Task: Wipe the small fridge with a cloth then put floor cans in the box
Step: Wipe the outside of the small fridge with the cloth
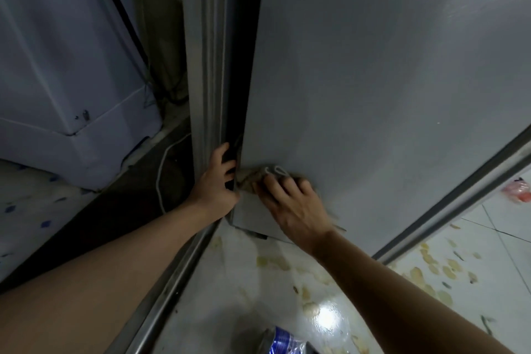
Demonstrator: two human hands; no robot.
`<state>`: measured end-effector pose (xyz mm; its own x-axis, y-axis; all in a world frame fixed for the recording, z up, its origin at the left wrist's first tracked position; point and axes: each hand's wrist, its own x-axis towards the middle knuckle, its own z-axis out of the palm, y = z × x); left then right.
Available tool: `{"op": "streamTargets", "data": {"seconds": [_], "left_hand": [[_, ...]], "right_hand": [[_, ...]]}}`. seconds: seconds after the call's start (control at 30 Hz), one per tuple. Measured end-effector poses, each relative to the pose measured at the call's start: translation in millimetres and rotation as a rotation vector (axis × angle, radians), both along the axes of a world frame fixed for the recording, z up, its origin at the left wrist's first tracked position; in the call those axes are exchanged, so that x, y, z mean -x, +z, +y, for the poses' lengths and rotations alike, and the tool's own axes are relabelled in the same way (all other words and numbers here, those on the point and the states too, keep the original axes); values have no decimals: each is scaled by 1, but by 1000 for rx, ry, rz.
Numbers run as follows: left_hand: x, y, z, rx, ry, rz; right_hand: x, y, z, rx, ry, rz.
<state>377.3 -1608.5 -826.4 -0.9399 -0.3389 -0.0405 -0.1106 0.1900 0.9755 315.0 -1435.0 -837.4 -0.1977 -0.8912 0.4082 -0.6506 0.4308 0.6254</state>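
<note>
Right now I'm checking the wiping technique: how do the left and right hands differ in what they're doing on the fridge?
The left hand curls around the fridge panel's lower edge with no cloth, while the right hand lies spread on the flat face, pressing the cloth against it. The left sits at the dark gap beside the panel; the right sits further onto the panel. Both are bare and low on the fridge, near the floor.

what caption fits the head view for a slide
Right hand presses a cloth low on the grey fridge side, left hand gripping its edge; a can lies on the floor.
</note>
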Motion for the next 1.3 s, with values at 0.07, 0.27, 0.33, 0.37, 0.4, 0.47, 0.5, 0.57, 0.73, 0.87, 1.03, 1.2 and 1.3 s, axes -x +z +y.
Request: {"op": "streamTargets", "data": {"seconds": [0.07, 0.27, 0.33, 0.37, 0.4, 0.47, 0.5, 0.57, 0.73, 0.87, 1.03, 1.2, 1.3], "left_hand": [[-2, -5, -3, -35, -14, -11], [-1, -19, -11, -90, 8, 4], [0, -26, -13, -116, 23, 3], [1, -29, -13, -132, 24, 2], [2, -33, -14, -156, 27, 0], [4, -40, -14, -243, 43, -6], [4, -43, -14, -294, 61, -12], [4, -50, -17, -328, 79, -36], [2, -61, -25, -210, 88, -104], [0, -60, -29, -128, 88, -122], [0, -46, -24, -72, 15, -120], [4, -44, -14, -69, -5, -94], [9, -48, -8, -77, 16, -100]], "right_hand": [[1, 7, -4, 68, 20, -21], [9, 54, -33, 388, 31, 35], [8, 51, -42, 388, 5, 79], [9, 46, -44, 362, -4, 106], [11, 41, -46, 325, -6, 134], [12, 27, -49, 234, 0, 157], [11, 19, -52, 196, -4, 150], [7, 1, -56, 157, -25, 119], [0, -36, -58, 32, -54, 42], [-14, -71, -57, -185, -73, -65], [-9, -66, -42, -158, -16, -107], [18, -25, -6, 202, 86, 29], [25, -23, 13, 291, 49, 39]]}}
